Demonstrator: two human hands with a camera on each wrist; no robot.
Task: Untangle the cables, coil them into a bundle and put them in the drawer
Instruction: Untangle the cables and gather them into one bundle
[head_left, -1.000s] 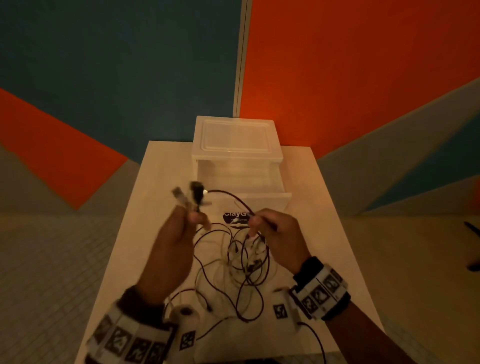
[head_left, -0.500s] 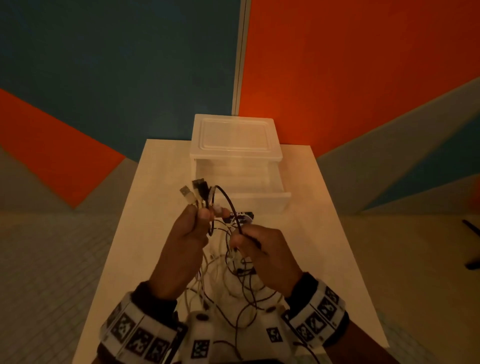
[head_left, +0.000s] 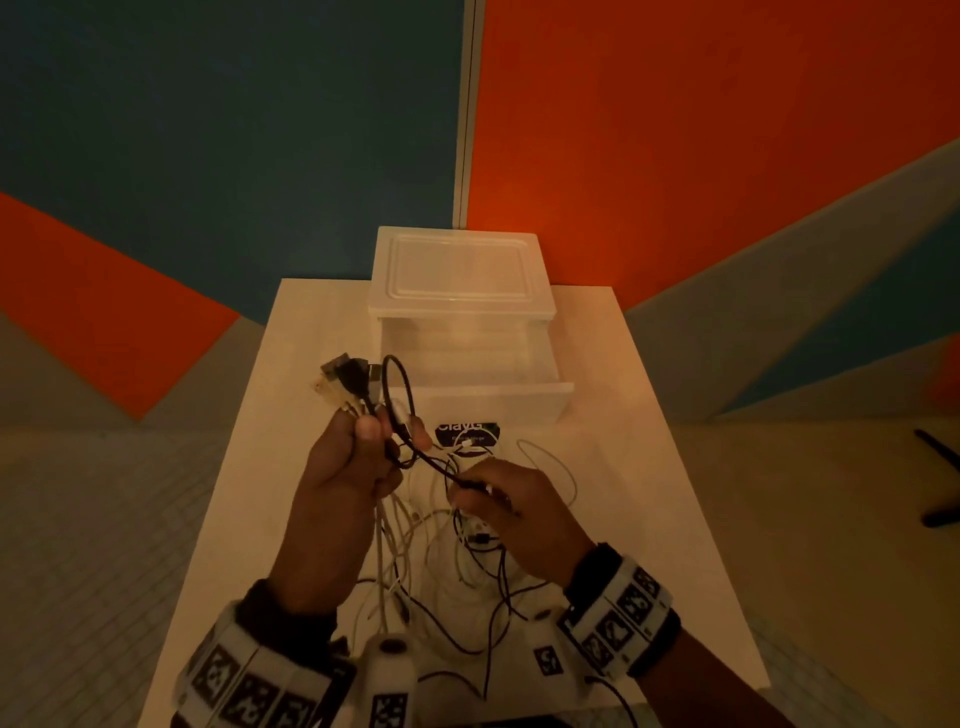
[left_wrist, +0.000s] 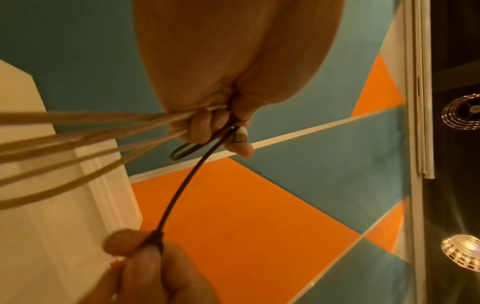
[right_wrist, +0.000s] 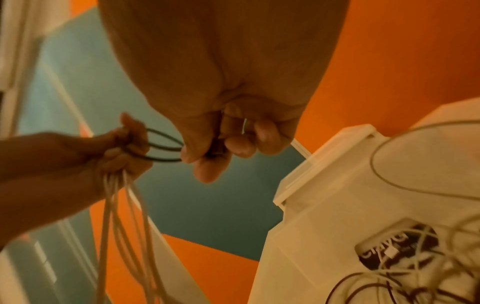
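left hand (head_left: 347, 470): squeezes thin white cords and a round black loop (head_left: 397, 395), mid frame.
right hand (head_left: 511, 512): pinches the smooth black cable.
drawer (head_left: 483, 400): clear plastic box, pulled open, upper middle.

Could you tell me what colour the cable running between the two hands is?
Black cable; clearest in the left wrist view.

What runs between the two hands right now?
A short stretch of black cable spans the gap from the left hand to the right hand, each keeping a grip on it. Nothing else bridges them; the left wrist view shows it best.
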